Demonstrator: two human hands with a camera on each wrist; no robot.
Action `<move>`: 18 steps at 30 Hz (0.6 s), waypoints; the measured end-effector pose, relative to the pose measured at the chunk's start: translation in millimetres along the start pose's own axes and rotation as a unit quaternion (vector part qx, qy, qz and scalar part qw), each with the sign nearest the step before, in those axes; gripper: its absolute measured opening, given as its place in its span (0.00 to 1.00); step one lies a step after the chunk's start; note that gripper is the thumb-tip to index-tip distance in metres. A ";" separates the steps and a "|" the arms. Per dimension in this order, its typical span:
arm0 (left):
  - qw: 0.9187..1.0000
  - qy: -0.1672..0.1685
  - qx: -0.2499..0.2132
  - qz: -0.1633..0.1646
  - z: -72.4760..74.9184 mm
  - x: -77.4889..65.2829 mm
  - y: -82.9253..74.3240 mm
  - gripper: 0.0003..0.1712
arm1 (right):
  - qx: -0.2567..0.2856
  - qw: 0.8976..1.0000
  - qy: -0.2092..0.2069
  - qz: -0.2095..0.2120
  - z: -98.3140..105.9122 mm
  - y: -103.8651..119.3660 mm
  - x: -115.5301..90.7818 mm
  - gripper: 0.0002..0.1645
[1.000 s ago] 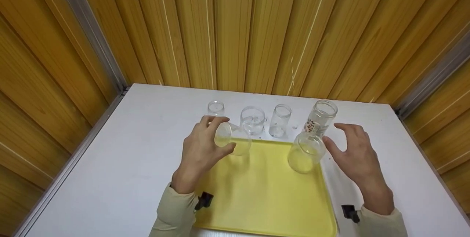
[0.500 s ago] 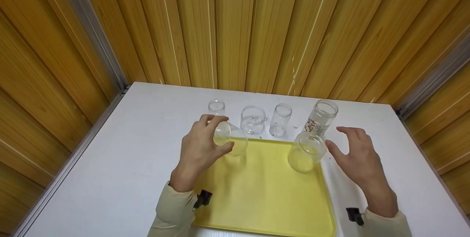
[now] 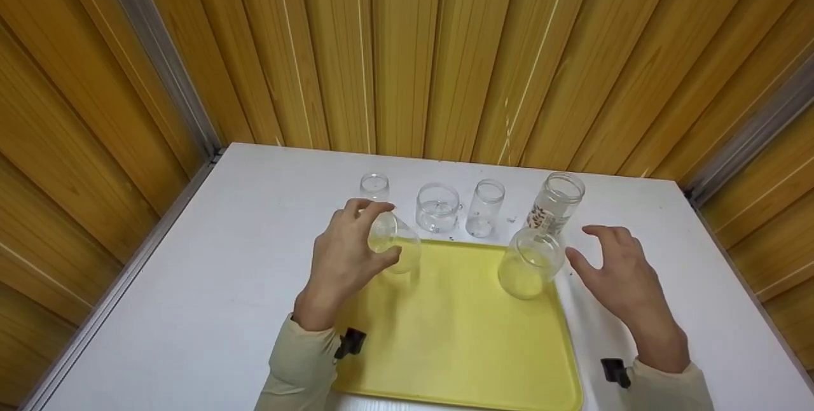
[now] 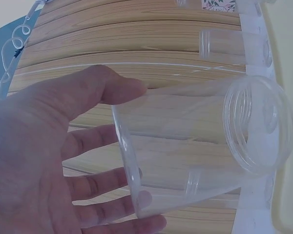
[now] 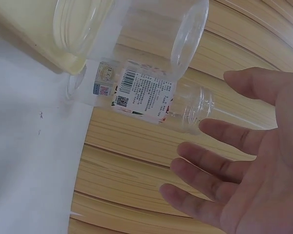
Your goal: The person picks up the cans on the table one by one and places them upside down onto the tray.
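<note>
Gripping a clear screw-neck jar (image 4: 185,131) by its base, the left hand (image 3: 340,255) sits left of centre in the head frame. Its fingers (image 4: 124,91) are curved: in the left wrist frame the thumb lies on the base's upper edge and the other fingers lie along its left and lower edge. The jar extends from them to the right of that frame, threaded mouth down over the upper left of a yellow tray (image 3: 470,341); whether the rim touches the tray I cannot tell.

At the right of the head frame, the right hand (image 3: 617,271) holds nothing, thumb and fingers spread wide. Just left of its thumb, a second clear jar (image 3: 529,268) stands inverted on the tray's upper right corner, a slight gap between them.

Above the tray, on the white bench (image 3: 210,271), run a small jar (image 3: 374,187), a squat jar (image 3: 437,207), a slim jar (image 3: 485,208) and, at right, a tall labelled jar (image 3: 555,203), mouth up. Wood-grain panels (image 3: 407,55) fill the frame's top.
</note>
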State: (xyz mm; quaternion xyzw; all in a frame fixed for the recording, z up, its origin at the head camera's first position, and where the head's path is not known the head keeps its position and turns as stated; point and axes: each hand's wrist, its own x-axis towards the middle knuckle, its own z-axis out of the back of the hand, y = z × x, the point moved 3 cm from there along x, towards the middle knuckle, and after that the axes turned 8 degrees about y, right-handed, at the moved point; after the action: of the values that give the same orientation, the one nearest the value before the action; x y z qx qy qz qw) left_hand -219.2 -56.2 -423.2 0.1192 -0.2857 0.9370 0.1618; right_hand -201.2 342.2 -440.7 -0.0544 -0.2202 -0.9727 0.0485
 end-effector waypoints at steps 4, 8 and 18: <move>1.000 0.003 0.002 0.001 -0.6 0.6 1.8 0.35 | -0.005 1.000 0.007 0.001 -3.0 -3.4 1.4 0.33; 1.000 0.008 0.006 0.003 -0.7 0.7 3.5 0.35 | -0.009 1.000 0.011 -0.001 -5.9 -6.2 2.3 0.33; 1.000 0.013 0.023 0.003 -0.4 0.5 6.5 0.35 | -0.013 0.998 0.050 -0.023 -12.6 -13.3 7.4 0.35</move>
State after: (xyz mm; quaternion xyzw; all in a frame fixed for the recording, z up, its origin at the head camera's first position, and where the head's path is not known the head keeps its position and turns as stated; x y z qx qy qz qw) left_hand -222.1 -60.9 -426.5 0.1100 -0.2626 0.9452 0.1600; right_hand -211.2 348.1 -456.7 -0.0014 -0.2057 -0.9779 0.0366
